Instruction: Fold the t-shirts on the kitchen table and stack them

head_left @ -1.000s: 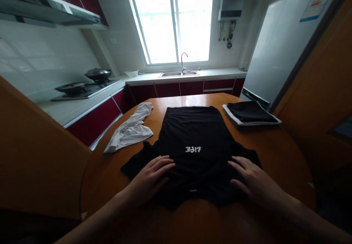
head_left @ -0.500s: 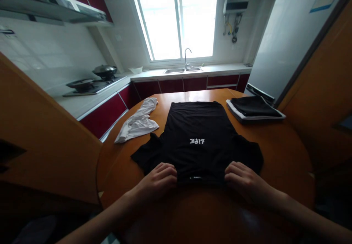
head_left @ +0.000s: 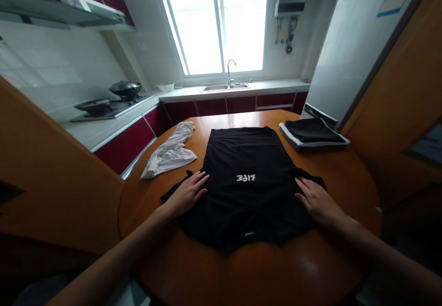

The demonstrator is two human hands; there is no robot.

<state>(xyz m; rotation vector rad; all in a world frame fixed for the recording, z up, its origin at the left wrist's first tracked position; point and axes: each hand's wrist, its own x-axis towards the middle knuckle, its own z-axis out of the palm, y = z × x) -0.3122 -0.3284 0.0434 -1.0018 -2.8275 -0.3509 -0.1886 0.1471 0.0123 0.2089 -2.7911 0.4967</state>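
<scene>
A black T-shirt with small white lettering lies spread on the wooden table, its collar end towards me and its hem towards the window. My left hand rests on the shirt by the left sleeve, fingers stretched out. On the other side, my right hand lies on the cloth at the right sleeve, its fingers extended and slightly apart. Neither hand grips the fabric. Parts of both sleeves are hidden under the hands and forearms.
A crumpled white garment lies on the left of the round table. At the right is a stack of folded black and white clothes. Beyond stand a counter with a sink, a stove and a refrigerator.
Both hands have let go of the shirt's near collar edge and moved outwards and away from me onto the sleeves. The collar edge now lies flatter and reaches nearer to me.
</scene>
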